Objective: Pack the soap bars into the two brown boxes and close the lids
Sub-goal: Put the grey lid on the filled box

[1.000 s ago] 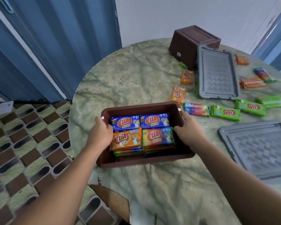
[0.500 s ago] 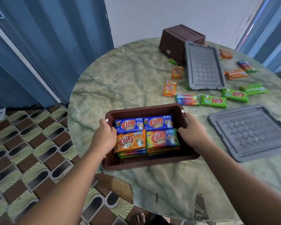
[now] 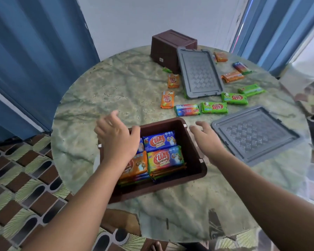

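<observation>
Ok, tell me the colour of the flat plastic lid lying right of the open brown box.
Grey, with a woven basket-weave relief: the flat plastic lid, head view.

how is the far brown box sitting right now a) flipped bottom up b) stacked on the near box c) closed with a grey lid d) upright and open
a: the far brown box shows its closed base on top, and both grey lids lie flat on the table.

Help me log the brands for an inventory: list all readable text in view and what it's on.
"KUAT": blue soap bar in the near brown box.
"KUAT": rainbow soap bar beside it.
"KUAT", upside down: two green soap bars on the table.
Smaller print on all wrappers, and the far box sticker: too blurred to read.
</observation>
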